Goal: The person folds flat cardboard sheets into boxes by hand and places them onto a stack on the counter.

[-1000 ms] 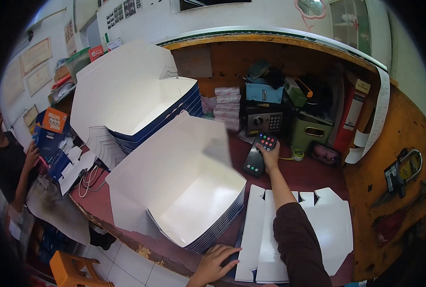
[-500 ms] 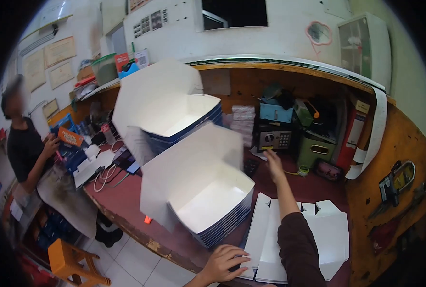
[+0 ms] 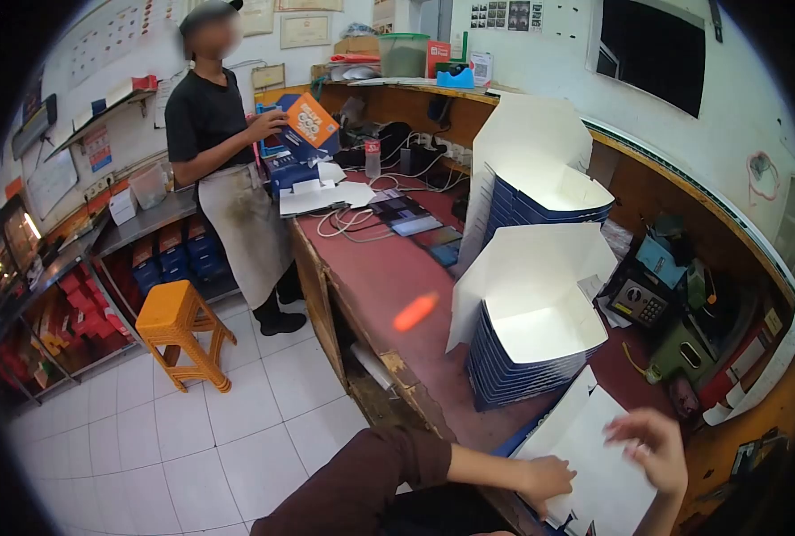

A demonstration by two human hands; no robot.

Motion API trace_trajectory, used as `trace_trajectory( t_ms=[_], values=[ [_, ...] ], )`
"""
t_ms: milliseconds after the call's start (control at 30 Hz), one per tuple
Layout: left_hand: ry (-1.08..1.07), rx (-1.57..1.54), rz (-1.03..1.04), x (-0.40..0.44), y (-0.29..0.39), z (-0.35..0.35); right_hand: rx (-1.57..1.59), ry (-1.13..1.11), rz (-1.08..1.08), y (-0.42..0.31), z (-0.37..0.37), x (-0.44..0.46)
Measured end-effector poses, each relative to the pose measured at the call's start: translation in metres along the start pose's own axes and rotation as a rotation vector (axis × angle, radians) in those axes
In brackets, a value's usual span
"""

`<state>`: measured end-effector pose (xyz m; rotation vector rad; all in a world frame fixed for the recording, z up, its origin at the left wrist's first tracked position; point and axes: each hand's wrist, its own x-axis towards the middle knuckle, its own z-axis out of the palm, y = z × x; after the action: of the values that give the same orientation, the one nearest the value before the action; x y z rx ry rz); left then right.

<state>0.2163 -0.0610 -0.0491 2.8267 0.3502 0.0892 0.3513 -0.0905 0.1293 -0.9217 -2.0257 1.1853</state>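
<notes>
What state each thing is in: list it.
Left hand: touching white blanks
Right hand: open, blurred
White blanks: flat, unfolded
Near box stack: nested, lids open
Far box stack: nested, lids open
Safe: door shut
Stool: upright, unoccupied
Bottle: upright
Orange-faced carton: tilted, by co-worker's hand

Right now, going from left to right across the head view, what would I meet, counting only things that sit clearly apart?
Orange stool → orange-and-blue box → blurred orange object → left hand → right hand → red binder.
</notes>
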Motion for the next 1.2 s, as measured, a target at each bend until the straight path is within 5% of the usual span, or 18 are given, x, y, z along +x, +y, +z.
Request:
trace_trajectory(
  t_ms=[67, 167, 233, 367, 400, 500, 567, 633, 733, 800, 833, 967, 1033, 1100, 1200],
  values=[
    [-0.125, -0.099, -0.079, -0.002, 0.004, -0.026, -0.033, -0.24, 0.072, -0.014, 0.022, -0.028],
    [0.067, -0.258, 0.034, 0.003, -0.015, -0.032, 0.025, -0.526, 0.037, -0.024, 0.054, -0.056],
    [-0.041, -0.353, -0.118, 0.007, -0.014, -0.046, 0.033, -0.458, 0.031, -0.015, 0.079, -0.07],
    [0.364, -0.444, -0.054, 0.012, -0.01, -0.068, -0.424, 0.338, 0.351, 0.048, 0.124, -0.085],
    [0.488, -0.499, 0.001, 0.014, -0.013, -0.074, -0.731, 0.449, 0.116, 0.083, 0.128, -0.089],
    [0.864, -0.764, 0.031, 0.004, 0.013, -0.102, -0.485, 0.54, 0.254, 0.092, 0.135, -0.089],
    [0.96, -1.053, -0.175, 0.002, 0.037, -0.098, 0.155, 0.61, 0.316, 0.077, 0.134, -0.093],
    [0.884, -1.316, 0.023, 0.01, 0.043, -0.077, 0.663, 0.862, -0.005, 0.074, 0.137, -0.087],
    [0.864, -1.488, 0.073, 0.011, 0.071, -0.079, 0.806, 1.116, -0.243, 0.077, 0.124, -0.107],
    [0.856, -1.408, 0.135, 0.008, 0.071, -0.079, 1.06, 1.077, -0.401, 0.073, 0.113, -0.14],
    [0.887, -1.319, 0.187, 0.008, 0.069, -0.08, 1.135, 1.234, -0.335, 0.042, 0.108, -0.146],
    [0.867, -0.893, 0.124, 0.007, 0.065, -0.05, 0.538, 1.453, -0.389, 0.025, 0.113, -0.146],
    [0.897, -0.91, 0.16, 0.006, 0.094, -0.048, -0.023, 1.688, -0.468, 0.028, 0.127, -0.128],
    [0.847, -1.225, 0.306, 0.008, 0.116, -0.045, 0.424, 1.816, -0.591, 0.022, 0.136, -0.103],
    [0.897, -1.108, 0.264, 0.003, 0.122, -0.048, 0.869, 1.564, -0.677, 0.019, 0.144, -0.097]
  ],
)
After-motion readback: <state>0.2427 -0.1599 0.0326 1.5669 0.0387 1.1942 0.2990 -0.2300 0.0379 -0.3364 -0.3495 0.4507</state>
